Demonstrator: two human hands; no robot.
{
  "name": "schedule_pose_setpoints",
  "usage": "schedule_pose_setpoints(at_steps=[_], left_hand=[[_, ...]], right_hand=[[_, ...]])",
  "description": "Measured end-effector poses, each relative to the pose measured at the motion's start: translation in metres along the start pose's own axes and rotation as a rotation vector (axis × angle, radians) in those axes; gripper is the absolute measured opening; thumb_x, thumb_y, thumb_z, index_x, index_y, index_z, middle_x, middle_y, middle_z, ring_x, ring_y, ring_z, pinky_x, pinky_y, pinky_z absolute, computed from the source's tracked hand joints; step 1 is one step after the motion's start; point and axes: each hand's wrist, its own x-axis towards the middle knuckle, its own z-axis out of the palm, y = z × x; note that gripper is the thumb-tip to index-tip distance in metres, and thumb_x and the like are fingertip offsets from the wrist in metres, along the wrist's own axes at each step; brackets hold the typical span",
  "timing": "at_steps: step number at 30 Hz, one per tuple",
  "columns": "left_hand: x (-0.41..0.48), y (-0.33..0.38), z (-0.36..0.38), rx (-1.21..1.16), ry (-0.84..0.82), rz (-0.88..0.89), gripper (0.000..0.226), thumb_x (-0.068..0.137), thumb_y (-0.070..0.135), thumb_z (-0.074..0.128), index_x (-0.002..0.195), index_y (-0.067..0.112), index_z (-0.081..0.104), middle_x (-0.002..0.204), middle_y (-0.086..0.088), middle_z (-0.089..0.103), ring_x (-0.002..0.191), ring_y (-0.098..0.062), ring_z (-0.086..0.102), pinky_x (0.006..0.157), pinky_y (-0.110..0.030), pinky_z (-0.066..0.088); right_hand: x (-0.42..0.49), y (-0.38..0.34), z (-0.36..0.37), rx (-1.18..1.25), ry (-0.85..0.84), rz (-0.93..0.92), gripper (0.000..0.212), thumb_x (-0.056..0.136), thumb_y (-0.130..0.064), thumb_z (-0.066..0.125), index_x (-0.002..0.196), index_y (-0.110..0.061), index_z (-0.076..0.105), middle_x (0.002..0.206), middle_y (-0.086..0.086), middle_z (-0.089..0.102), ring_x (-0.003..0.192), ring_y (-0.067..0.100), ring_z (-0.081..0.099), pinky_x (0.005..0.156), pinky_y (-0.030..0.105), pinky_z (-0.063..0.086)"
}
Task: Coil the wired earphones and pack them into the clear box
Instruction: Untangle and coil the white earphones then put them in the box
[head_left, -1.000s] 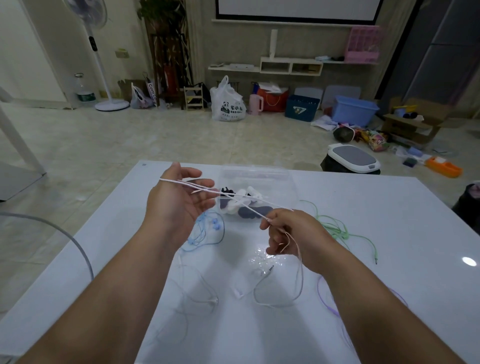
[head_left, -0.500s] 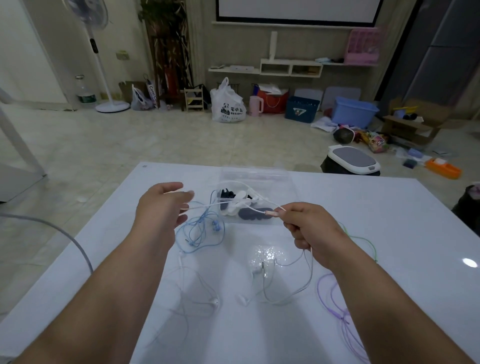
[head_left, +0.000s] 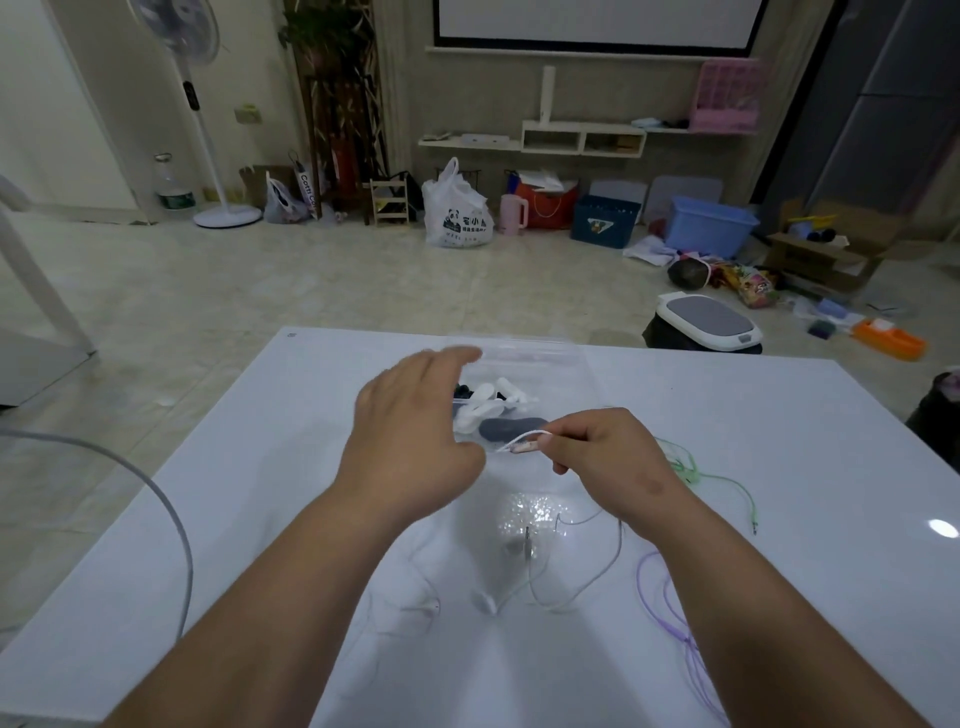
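My right hand pinches a folded bunch of the white earphone cable just in front of the clear box. The rest of that cable hangs from the hand and trails in loops over the table. My left hand hovers palm down with straight fingers, reaching over the left side of the clear box, and holds nothing I can see. Inside the box lie white and dark items. The blue earphones are hidden under my left hand.
Green earphones lie on the white table to the right, purple ones at the near right beside my right forearm. Thin whitish cables lie at the near middle. A grey cable arcs past the table's left edge.
My left hand has let go of the white cable and moved right and forward over the box. My right hand has kept its pinch, with the cable now bunched short.
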Motion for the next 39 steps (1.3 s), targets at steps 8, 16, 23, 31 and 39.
schedule_pose_setpoints(at_steps=[8,16,23,31,39], left_hand=[[-0.004,0.008,0.024,-0.042,-0.297,0.006,0.023,0.097,0.038,0.05,0.074,0.035,0.051,0.078,0.009,0.056,0.077,-0.012,0.053,0.064,-0.027,0.038],[0.011,-0.016,0.011,-0.076,-0.024,-0.183,0.029,0.099,0.036,0.044,0.08,0.018,0.057,0.067,0.005,0.051,0.074,-0.024,0.052,0.061,-0.033,0.035],[0.013,-0.03,-0.002,-0.035,0.189,-0.357,0.031,0.101,0.034,0.036,0.09,0.013,0.056,0.073,0.0,0.055,0.075,-0.027,0.053,0.057,-0.034,0.033],[0.008,-0.02,-0.001,-0.483,-0.211,-0.43,0.027,0.099,0.026,0.044,0.082,0.012,0.061,0.069,-0.005,0.059,0.057,-0.021,0.051,0.059,-0.028,0.039],[0.004,-0.019,-0.006,-0.595,-0.344,-0.352,0.02,0.096,0.021,0.056,0.088,0.018,0.074,0.07,0.014,0.065,0.067,-0.023,0.047,0.057,-0.021,0.035]], right_hand=[[-0.001,-0.005,0.004,0.125,-0.055,-0.021,0.026,0.089,-0.02,0.065,0.071,-0.035,0.077,0.06,-0.006,0.062,0.047,0.004,0.041,0.047,0.018,0.032],[0.003,0.001,-0.012,0.241,0.036,0.053,0.017,0.09,-0.019,0.065,0.079,-0.008,0.072,0.052,-0.003,0.048,0.046,0.013,0.037,0.046,0.026,0.034],[0.005,0.002,-0.014,0.237,0.009,0.091,0.026,0.092,-0.021,0.061,0.071,-0.008,0.068,0.053,-0.001,0.04,0.05,0.014,0.037,0.056,0.03,0.042],[0.003,0.002,-0.012,0.216,0.071,0.041,0.025,0.096,-0.027,0.051,0.077,-0.017,0.063,0.052,-0.007,0.038,0.048,0.013,0.029,0.048,0.026,0.025],[0.005,0.002,-0.007,0.137,0.12,0.088,0.041,0.093,-0.032,0.053,0.056,-0.02,0.04,0.056,-0.008,0.036,0.054,0.015,0.027,0.055,0.031,0.023]])
